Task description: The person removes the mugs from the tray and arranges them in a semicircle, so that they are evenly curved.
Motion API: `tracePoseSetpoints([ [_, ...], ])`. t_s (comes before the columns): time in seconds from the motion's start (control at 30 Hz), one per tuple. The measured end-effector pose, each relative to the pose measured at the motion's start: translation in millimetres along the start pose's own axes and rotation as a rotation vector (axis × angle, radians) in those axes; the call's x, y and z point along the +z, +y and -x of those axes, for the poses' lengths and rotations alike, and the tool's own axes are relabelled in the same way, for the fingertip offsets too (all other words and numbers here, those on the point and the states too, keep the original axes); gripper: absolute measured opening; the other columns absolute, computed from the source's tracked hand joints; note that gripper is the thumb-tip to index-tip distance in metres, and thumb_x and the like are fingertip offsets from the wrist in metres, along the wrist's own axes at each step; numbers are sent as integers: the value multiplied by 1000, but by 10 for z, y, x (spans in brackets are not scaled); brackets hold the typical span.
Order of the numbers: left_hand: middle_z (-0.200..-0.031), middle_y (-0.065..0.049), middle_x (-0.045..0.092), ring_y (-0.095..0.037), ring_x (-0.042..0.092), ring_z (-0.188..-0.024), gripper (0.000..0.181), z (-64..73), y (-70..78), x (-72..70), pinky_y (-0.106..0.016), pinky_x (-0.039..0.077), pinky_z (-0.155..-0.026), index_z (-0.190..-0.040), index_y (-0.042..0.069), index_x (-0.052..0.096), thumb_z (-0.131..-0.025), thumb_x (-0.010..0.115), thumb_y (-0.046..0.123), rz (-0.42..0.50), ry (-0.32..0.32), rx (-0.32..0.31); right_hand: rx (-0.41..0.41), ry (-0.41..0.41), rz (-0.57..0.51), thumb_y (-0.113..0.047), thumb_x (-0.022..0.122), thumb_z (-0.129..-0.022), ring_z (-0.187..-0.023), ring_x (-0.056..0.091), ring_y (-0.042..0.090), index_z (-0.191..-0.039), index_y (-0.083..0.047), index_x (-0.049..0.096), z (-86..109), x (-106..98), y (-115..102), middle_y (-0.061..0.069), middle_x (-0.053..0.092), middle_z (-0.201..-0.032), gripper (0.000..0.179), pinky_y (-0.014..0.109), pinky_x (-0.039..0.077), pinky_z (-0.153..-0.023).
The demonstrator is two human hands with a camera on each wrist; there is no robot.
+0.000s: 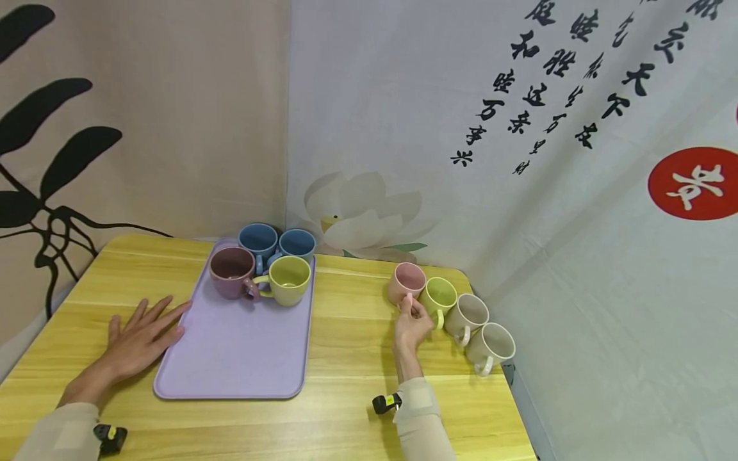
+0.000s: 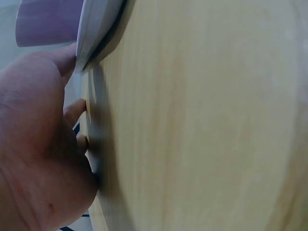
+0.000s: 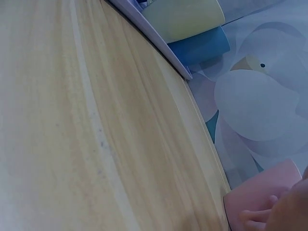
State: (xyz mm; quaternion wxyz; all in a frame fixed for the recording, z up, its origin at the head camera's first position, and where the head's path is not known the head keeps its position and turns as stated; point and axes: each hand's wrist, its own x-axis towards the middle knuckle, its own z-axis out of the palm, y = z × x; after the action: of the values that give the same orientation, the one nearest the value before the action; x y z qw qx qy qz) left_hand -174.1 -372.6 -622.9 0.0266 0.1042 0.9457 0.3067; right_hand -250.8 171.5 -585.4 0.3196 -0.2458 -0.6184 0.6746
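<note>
My right hand pinches the handle of a pink mug at the back right of the table. In the right wrist view, the fingers lie against that pink mug. My left hand rests with fingers spread at the left edge of a lilac tray; the left wrist view shows its thumb at the tray's rim. On the tray's far half stand a mauve mug, a yellow-green mug and two blue mugs.
Beside the pink mug, a light green mug and two off-white mugs stand in a slanting row along the table's right edge. A printed cloth hangs behind the wooden table.
</note>
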Motion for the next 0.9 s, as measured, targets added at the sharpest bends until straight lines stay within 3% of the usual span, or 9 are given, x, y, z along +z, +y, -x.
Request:
tracePoseSetpoints([
  [0.17,-186,-36,11,-77,-6,-164,64,-2,8,3,-98,-16,-118,-180,20,30,-122,43,44,-3,1,2,7,-7,16,-10,81,-105,-81,76,13,-110,8,82,-7,-43,9,10,78,-90,19,38,71,-90],
  [0.3,-186,-36,11,-77,-6,-164,64,-2,4,5,-97,-17,-118,-180,20,29,-122,43,44,-4,2,1,8,-32,37,-14,81,-106,-94,82,27,-117,8,80,2,-96,8,21,80,-103,25,40,71,-94],
  [0.43,-186,-36,10,-77,-6,-164,64,-2,-4,2,-97,-18,-118,-180,20,28,-122,42,44,-2,1,1,-26,-45,129,-18,81,-107,-111,80,39,-127,8,77,55,-172,-19,27,79,-118,33,28,69,-91],
  [0.53,-186,-36,9,-77,-7,-164,65,4,-2,-2,-96,-19,-118,-180,20,27,-122,42,44,-4,-2,1,-69,-48,217,-15,80,-107,-118,78,40,-131,6,75,115,-236,-47,27,79,-124,33,23,66,-92],
  [0.73,-186,-36,9,-77,-7,-164,65,11,15,-6,-96,-19,-119,-180,21,27,-122,42,44,-5,-1,1,-139,-64,266,-9,79,-106,-128,75,43,-133,6,72,245,-345,-75,27,76,-132,32,58,61,-114],
  [0.9,-185,-36,9,-77,-7,-164,65,13,21,-1,-96,-19,-119,-180,20,27,-122,42,44,-2,-1,-3,-217,-56,249,-5,78,-105,-135,67,45,-135,7,69,346,-404,-103,27,70,-136,33,64,54,-122],
])
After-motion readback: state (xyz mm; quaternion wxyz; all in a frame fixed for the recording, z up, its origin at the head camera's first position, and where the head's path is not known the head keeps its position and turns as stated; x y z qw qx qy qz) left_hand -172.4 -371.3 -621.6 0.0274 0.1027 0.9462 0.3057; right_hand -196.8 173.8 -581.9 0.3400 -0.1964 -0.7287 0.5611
